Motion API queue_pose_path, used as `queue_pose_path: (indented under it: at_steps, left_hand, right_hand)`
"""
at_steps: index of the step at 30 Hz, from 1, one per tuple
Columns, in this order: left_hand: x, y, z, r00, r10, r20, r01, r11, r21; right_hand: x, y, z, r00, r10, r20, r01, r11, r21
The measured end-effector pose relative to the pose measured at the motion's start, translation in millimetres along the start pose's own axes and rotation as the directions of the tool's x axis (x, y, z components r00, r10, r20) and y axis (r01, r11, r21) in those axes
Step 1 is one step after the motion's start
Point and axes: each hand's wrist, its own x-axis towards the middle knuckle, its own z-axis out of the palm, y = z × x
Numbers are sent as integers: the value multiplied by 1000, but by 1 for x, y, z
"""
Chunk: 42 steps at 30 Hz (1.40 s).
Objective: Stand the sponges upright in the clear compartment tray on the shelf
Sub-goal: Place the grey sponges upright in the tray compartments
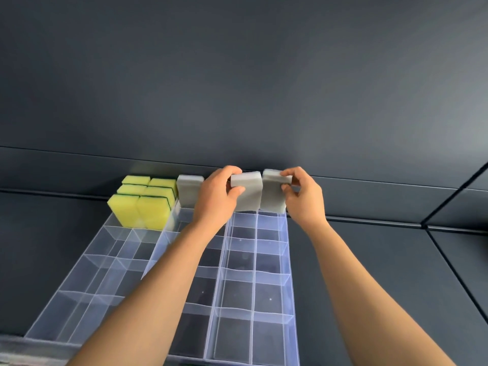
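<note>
Grey sponges (pixel 248 196) (pixel 272 198) in L+R hands (pixel 214 199) (pixel 306 200)

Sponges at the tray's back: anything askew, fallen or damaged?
Nothing stands out. The yellow sponges stand upright at the back left of the tray, the left grey sponge beside them. The left hand grips the middle grey sponge, the right hand the right grey sponge, both upright.

One head-worn view here, looking forward and down, close over the clear tray (pixel 290 281), back wall (pixel 237 88) up at twelve o'clock.
</note>
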Motion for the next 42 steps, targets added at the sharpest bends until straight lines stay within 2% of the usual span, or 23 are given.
queue_pose_path:
  at_steps: [8,14,17,23,28,34,37,42]
  left_hand:
    - [3,1,2,1000,-4,-4,4,999,47]
    - [3,3,6,1000,-2,28,-1,996,88]
    - [3,4,7,999,11,40,-16,991,133]
    - [10,4,13,995,31,97,-53,970,239]
    - [16,-3,16,987,-29,158,-25,945,326]
    - [23,-5,21,985,88,147,-148,870,470]
    - [24,-8,23,968,146,203,-238,788,567]
    - [26,-12,27,954,153,257,-286,713,640]
  right_hand:
    - [3,11,4,999,4,34,-4,1000,-11]
    - [-8,27,12,993,-91,74,101,984,-149]
    - [-13,34,15,992,-78,99,97,974,-204]
    - [-10,31,15,997,-66,47,74,976,-205]
    - [-11,26,14,993,-109,42,117,947,-298]
    - [-13,21,14,977,-208,54,212,886,-413]
    - [-14,21,16,971,-235,51,235,879,-415]
    - [-11,20,16,971,-239,31,230,881,-414]
